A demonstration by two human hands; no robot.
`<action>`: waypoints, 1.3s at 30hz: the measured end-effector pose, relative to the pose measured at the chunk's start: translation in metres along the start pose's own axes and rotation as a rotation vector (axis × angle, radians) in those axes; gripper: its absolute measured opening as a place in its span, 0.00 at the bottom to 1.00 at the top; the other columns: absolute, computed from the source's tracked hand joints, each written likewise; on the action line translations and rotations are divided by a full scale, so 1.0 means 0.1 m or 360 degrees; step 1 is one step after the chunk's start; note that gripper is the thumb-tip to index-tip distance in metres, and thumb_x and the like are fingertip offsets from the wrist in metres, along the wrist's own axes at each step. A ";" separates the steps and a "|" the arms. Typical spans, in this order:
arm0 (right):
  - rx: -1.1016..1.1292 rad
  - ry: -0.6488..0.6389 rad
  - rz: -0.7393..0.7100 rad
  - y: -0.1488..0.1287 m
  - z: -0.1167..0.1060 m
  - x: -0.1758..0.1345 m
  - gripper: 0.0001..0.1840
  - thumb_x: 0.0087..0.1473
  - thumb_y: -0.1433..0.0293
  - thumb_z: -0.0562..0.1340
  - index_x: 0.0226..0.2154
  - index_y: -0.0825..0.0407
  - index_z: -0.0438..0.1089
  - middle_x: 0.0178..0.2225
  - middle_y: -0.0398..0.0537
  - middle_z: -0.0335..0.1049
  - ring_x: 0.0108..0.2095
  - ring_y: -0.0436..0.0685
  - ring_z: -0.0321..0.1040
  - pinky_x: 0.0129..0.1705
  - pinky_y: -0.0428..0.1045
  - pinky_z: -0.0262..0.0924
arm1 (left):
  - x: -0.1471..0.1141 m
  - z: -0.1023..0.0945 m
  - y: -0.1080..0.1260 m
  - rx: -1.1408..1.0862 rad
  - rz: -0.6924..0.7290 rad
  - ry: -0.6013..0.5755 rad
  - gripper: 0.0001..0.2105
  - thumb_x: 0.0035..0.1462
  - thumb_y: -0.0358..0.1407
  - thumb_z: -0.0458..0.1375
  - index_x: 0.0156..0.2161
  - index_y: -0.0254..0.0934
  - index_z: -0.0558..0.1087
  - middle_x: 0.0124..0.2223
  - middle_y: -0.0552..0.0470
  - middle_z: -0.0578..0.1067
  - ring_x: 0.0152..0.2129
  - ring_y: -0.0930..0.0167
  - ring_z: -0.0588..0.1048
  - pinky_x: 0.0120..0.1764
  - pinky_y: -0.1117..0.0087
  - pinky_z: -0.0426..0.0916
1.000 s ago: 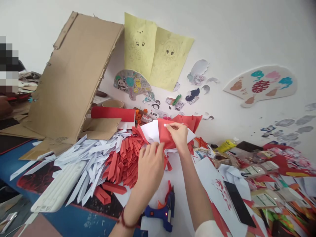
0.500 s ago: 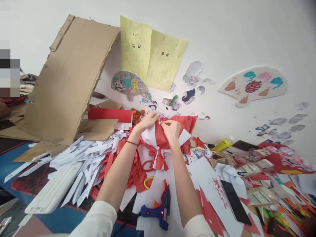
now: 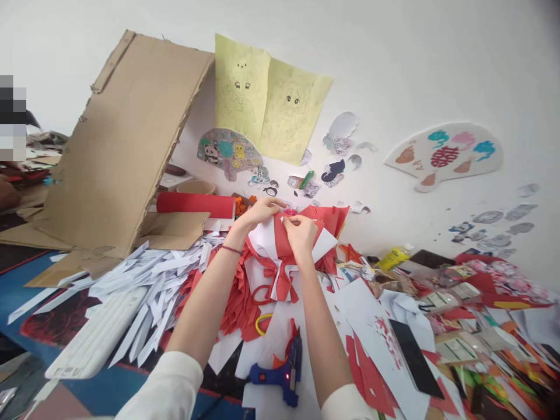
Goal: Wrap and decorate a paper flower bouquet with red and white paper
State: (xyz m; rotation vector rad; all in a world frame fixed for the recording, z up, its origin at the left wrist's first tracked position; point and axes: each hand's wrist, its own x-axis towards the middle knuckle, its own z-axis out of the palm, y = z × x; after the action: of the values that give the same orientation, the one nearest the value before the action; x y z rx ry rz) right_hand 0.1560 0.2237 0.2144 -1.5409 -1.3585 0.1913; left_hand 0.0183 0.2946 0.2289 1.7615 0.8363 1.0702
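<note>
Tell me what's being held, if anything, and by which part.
The red and white paper seems held near its upper edge: the right hand pinches there; the left hand is there too, its grip unclear.

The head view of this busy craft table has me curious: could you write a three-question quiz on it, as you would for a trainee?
1. True or false: the person's left hand and right hand are both at the red-and-white paper piece.

2. Multiple choice: what is the main colour of the glue gun lying between the forearms in this picture? A green, B blue, C white.

3. Fill in: the yellow paper with pencil-like drawings hangs on the ____.

Key: 1 true; 2 B; 3 wall.
</note>
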 end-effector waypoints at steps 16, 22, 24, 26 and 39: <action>-0.0273 0.0105 -0.0060 -0.02 0.07 -0.08 0.09 0.53 0.66 0.64 0.23 0.50 0.72 0.27 0.51 0.77 0.30 0.60 0.71 0.35 0.51 0.57 | -0.06 0.02 0.09 -0.0048 -0.0034 -0.0047 0.14 0.49 0.25 0.56 0.41 0.31 0.78 0.20 0.58 0.68 0.16 0.78 0.60 0.22 0.75 0.54; -0.0195 0.0228 -0.0226 0.08 -0.14 0.05 0.12 0.57 0.61 0.63 0.30 0.51 0.76 0.32 0.51 0.77 0.35 0.59 0.71 0.43 0.51 0.59 | -0.06 -0.01 0.01 -0.0085 -0.0059 -0.0040 0.14 0.50 0.26 0.56 0.43 0.31 0.78 0.24 0.53 0.74 0.23 0.73 0.70 0.26 0.75 0.60; -0.0266 0.0164 -0.0413 0.12 -0.21 0.14 0.13 0.55 0.59 0.65 0.35 0.51 0.78 0.39 0.53 0.78 0.43 0.61 0.70 0.49 0.53 0.58 | -0.06 -0.02 0.00 -0.0098 -0.0061 -0.0041 0.14 0.51 0.27 0.56 0.43 0.31 0.78 0.26 0.52 0.75 0.25 0.73 0.72 0.28 0.75 0.61; -0.0285 -0.0030 -0.0529 0.13 -0.26 0.23 0.15 0.53 0.57 0.67 0.38 0.50 0.78 0.42 0.52 0.77 0.46 0.62 0.70 0.53 0.54 0.57 | -0.08 -0.02 0.00 -0.0104 -0.0059 -0.0039 0.14 0.51 0.27 0.57 0.43 0.32 0.78 0.27 0.51 0.75 0.26 0.72 0.72 0.28 0.75 0.61; -0.0067 -0.0251 -0.0383 0.16 -0.26 0.34 0.16 0.53 0.54 0.67 0.33 0.50 0.79 0.36 0.50 0.80 0.40 0.61 0.74 0.49 0.55 0.61 | -0.07 0.01 0.00 0.0015 -0.0016 -0.0007 0.15 0.53 0.28 0.55 0.45 0.31 0.78 0.30 0.50 0.77 0.27 0.72 0.74 0.30 0.74 0.64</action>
State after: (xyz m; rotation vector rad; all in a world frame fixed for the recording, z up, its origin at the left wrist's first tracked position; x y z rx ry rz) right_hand 0.1955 0.2390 0.2303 -1.4053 -1.6685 0.1371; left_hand 0.0163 0.2880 0.2264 1.7653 0.8478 1.0574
